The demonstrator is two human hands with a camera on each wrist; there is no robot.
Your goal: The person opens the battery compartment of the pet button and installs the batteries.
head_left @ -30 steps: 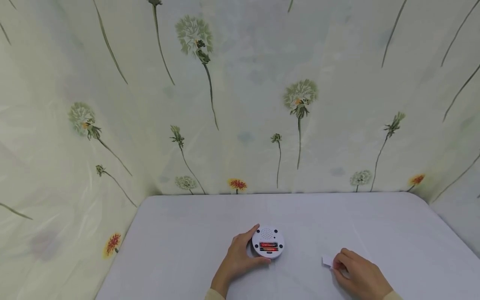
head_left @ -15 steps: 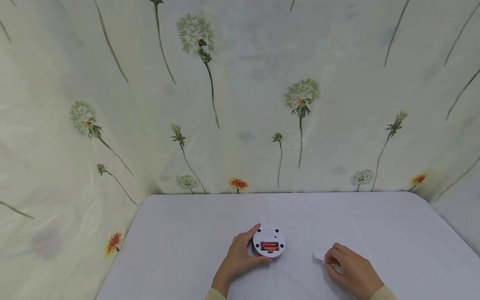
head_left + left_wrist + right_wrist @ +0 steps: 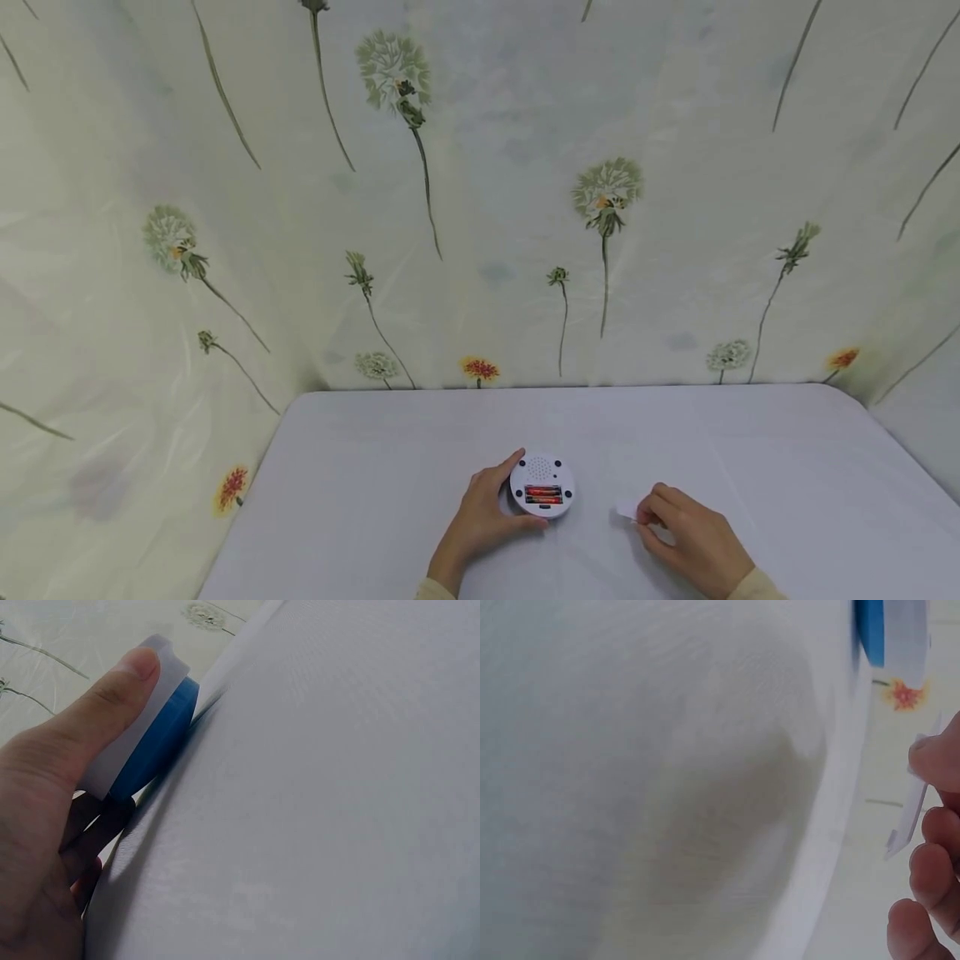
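Observation:
A round white battery-powered device (image 3: 539, 468) lies with its underside up, showing speaker holes and small dark feet. Two red batteries (image 3: 543, 495) fill its uncovered compartment. My left hand (image 3: 483, 510) grips it by the side, thumb at the near edge and a finger at the far edge. In the left wrist view, the thumb presses its white rim, and the blue lower part (image 3: 159, 739) faces the table. To the right of the device, my right hand (image 3: 693, 533) pinches a thin white battery cover (image 3: 626, 509). Seen from the right wrist, the cover (image 3: 909, 817) has small tabs and is held above the table.
The table has a white cloth (image 3: 375, 467) with slight creases. Behind it and at both sides hangs a pale curtain (image 3: 487, 208) printed with dandelions, meeting the table's back edge.
My right hand has moved left with the battery cover, closer to the device. The left hand keeps its grip on the device, and the whole view has shifted slightly.

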